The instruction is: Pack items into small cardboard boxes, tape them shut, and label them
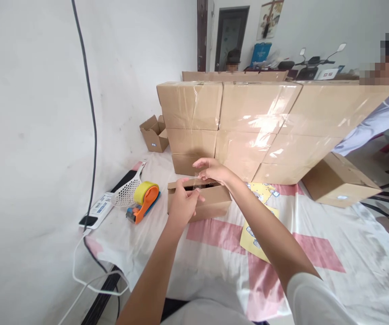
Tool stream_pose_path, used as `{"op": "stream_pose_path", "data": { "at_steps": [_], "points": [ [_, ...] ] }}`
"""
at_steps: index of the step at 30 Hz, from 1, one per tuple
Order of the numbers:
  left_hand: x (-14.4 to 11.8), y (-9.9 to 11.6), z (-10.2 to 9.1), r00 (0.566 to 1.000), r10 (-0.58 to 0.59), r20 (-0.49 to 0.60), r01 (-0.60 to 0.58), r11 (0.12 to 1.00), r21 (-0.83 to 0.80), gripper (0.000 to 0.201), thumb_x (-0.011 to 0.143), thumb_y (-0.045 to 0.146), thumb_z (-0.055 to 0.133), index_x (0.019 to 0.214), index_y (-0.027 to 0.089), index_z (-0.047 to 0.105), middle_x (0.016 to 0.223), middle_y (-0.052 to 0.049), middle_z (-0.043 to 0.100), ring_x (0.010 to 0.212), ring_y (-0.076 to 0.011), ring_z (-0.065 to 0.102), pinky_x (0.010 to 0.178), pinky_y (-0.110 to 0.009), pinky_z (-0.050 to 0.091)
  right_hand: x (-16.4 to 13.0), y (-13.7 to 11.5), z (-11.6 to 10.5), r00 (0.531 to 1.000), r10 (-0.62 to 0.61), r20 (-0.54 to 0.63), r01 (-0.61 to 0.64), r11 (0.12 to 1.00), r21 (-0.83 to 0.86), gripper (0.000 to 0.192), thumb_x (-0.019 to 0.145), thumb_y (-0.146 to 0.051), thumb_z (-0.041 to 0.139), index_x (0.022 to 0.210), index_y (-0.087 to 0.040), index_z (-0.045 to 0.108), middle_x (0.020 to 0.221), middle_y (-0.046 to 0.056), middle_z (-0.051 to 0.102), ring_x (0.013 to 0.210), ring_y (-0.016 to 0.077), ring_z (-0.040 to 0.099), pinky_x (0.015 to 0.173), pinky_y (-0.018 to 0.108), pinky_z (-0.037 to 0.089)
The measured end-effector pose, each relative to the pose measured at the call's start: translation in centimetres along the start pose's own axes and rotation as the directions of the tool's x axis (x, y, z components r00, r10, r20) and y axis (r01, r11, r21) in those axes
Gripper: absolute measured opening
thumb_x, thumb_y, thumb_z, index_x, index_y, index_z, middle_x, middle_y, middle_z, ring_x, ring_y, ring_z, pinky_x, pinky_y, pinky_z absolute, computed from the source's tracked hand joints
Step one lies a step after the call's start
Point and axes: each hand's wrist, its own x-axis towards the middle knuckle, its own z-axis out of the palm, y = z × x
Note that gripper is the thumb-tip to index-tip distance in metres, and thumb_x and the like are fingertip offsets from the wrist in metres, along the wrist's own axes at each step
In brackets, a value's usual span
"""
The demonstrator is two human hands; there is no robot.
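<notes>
A small brown cardboard box [213, 205] stands on the bed-like cloth surface in front of me, a dark gap showing along its top. My left hand [183, 204] is at the box's left front, thumb and fingers closed on the lower end of a clear tape strip [199, 182]. Over the back of the box top, my right hand [213, 170] pinches the strip's upper end with bent fingers. The strip spans the short space between both hands, above the opening. To the left lies an orange tape dispenser [143, 205] with a yellow roll.
Stacked taped cartons [245, 108] form a wall behind the box. An open carton [155, 135] stands back left, another carton [341, 180] at right. A white perforated racket [128, 192] and power strip [99, 210] lie left. Another person's sleeve [372, 122] is at right.
</notes>
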Motion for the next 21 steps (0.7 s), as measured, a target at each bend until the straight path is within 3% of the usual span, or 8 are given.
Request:
{"op": "stream_pose_path", "data": {
  "at_steps": [4, 9, 12, 17, 21],
  "points": [
    [-0.2, -0.3, -0.1, 0.996, -0.067, 0.065, 0.065, 0.997, 0.037, 0.054, 0.089, 0.03, 0.066, 0.135, 0.027, 0.039, 0.083, 0.001, 0.076, 0.031, -0.0067, 0.04, 0.035, -0.021, 0.033, 0.6, 0.9, 0.2, 0.999, -0.044, 0.003, 0.044, 0.998, -0.033, 0.041, 0.059, 0.001, 0.066, 0.093, -0.021, 0.071, 0.123, 0.006, 0.065, 0.06, 0.0062, 0.062, 0.05, 0.02, 0.047],
    [-0.8, -1.7, 0.1, 0.999, -0.036, 0.021, 0.035, 0.998, 0.046, 0.054, 0.088, 0.033, 0.067, 0.136, 0.027, 0.042, 0.09, -0.002, 0.076, 0.035, -0.0075, 0.043, 0.035, -0.022, 0.036, 0.4, 2.2, 0.3, 0.996, -0.059, 0.068, 0.061, 0.998, -0.028, 0.039, 0.065, -0.006, 0.061, 0.102, -0.02, 0.066, 0.094, 0.001, 0.067, 0.062, 0.0095, 0.062, 0.05, 0.02, 0.045],
    [-0.9, -1.6, 0.2, 0.998, -0.055, 0.005, 0.055, 0.995, 0.083, 0.06, 0.088, 0.031, 0.064, 0.143, 0.025, 0.04, 0.086, -0.002, 0.075, 0.042, -0.0102, 0.049, 0.037, -0.022, 0.037, 0.1, 3.2, 0.3, 0.982, -0.16, 0.097, 0.166, 0.984, -0.06, 0.041, 0.068, -0.006, 0.056, 0.106, -0.02, 0.064, 0.089, 0.0, 0.064, 0.063, 0.0102, 0.06, 0.055, 0.023, 0.046],
    [-0.7, -0.7, 0.6, 0.994, -0.109, 0.019, 0.104, 0.979, 0.175, 0.074, 0.089, 0.027, 0.06, 0.157, 0.021, 0.03, 0.077, -0.001, 0.074, 0.043, -0.0127, 0.048, 0.037, -0.022, 0.037, 0.0, 4.6, 0.8, 0.894, -0.435, 0.111, 0.448, 0.878, -0.17, 0.04, 0.071, -0.004, 0.048, 0.104, -0.02, 0.066, 0.118, 0.005, 0.056, 0.069, 0.0085, 0.058, 0.064, 0.025, 0.048],
    [-1.0, -0.8, 1.0, 0.997, -0.079, -0.009, 0.08, 0.979, 0.189, 0.077, 0.091, 0.029, 0.06, 0.159, 0.021, 0.027, 0.071, 0.0, 0.072, 0.039, -0.0126, 0.046, 0.038, -0.023, 0.038, -0.2, 4.5, 1.1, 0.798, -0.576, 0.177, 0.603, 0.773, -0.198, 0.042, 0.076, -0.001, 0.043, 0.103, -0.022, 0.066, 0.117, 0.005, 0.055, 0.073, 0.0091, 0.056, 0.068, 0.026, 0.046]
  ]
}}
